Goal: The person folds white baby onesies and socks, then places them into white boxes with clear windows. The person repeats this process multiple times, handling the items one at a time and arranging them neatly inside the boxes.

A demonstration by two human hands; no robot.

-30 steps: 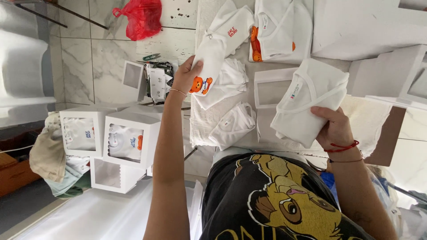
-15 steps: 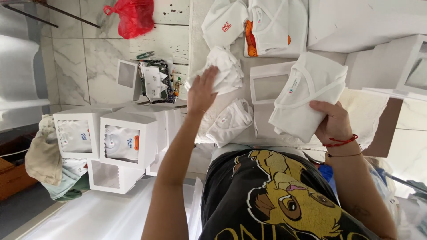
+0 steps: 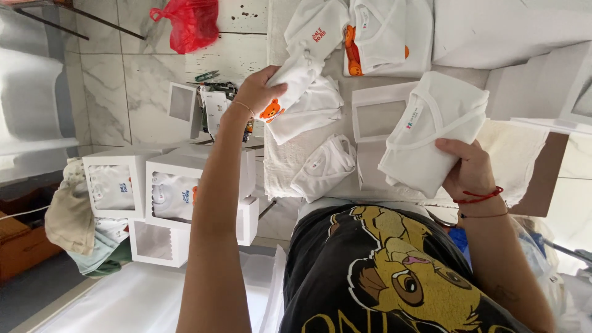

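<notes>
Gripping a folded white cotton baby garment with an orange bear print [image 3: 295,83] in the left hand [image 3: 258,91], right hand [image 3: 470,169] clasping another folded white baby vest [image 3: 431,132], windowed white gift boxes [image 3: 166,194] nearby.

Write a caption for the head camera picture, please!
Left hand grips a white baby garment with orange bear; right hand holds a folded white garment.

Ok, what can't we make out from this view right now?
- Head view: left hand fingertips, hidden under the bear garment.
- Folded white garment underside, covered by the right hand.
- Red bag contents, opaque; its top is cut off by the frame edge.
- Boxed clothes: details too small.
</notes>
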